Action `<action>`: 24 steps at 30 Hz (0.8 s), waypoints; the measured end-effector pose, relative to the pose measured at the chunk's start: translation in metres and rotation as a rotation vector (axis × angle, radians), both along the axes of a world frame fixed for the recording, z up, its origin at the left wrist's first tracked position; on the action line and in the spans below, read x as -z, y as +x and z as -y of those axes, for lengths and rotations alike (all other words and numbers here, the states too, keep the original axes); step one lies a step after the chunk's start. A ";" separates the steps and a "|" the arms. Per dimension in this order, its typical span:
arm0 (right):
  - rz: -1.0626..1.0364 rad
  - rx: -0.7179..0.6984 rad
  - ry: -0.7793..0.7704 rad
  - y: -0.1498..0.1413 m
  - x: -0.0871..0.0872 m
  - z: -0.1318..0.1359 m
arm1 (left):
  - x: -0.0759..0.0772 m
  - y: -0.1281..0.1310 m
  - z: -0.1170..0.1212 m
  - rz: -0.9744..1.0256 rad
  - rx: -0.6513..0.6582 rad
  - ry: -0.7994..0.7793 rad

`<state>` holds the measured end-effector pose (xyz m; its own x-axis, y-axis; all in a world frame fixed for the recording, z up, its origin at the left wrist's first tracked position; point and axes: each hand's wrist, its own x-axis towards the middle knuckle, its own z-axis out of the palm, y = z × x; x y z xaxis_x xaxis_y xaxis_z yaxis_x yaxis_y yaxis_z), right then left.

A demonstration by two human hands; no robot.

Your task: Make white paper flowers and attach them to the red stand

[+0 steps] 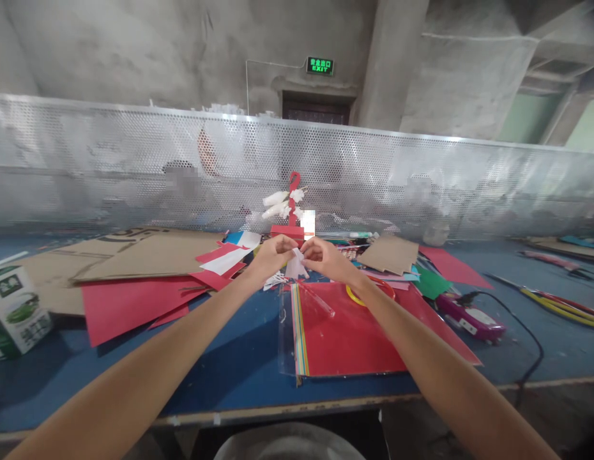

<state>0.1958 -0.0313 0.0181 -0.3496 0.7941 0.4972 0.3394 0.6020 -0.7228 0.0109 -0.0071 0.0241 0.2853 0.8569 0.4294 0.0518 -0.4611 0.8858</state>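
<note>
Both my hands meet over the middle of the table, pinching a small piece of white paper [296, 264] between them. My left hand [276, 252] grips its upper left side, and my right hand [322, 255] grips the upper right. The paper hangs down, narrow at the top and wider below. Just behind my hands stands a red stand with a hooked top [293, 211], with white flower-like pieces [276, 206] attached to it. Below my hands lies a clear plastic sleeve of coloured paper [349, 335], red on top. Small white scraps [276, 280] lie beside my left hand.
Cardboard sheets [148, 255] and red paper [134, 303] cover the left side, near a milk carton [18, 310]. At right are a purple device [472, 317] with a black cable and yellow-handled pliers [550, 300]. A perforated metal panel [383, 179] runs along the back.
</note>
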 end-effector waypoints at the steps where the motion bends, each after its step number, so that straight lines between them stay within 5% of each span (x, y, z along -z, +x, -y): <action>1: -0.010 -0.010 -0.010 0.000 0.000 0.000 | 0.001 0.000 -0.001 -0.005 -0.001 0.011; 9: -0.127 -0.020 -0.092 -0.013 0.008 -0.002 | 0.010 0.003 -0.008 -0.041 -0.018 0.109; 18: -0.130 0.100 -0.008 -0.007 0.006 -0.009 | 0.012 -0.002 -0.016 -0.207 -0.123 0.270; 24: -0.043 0.115 0.070 -0.001 0.009 -0.013 | 0.015 -0.006 -0.020 -0.402 -0.083 0.344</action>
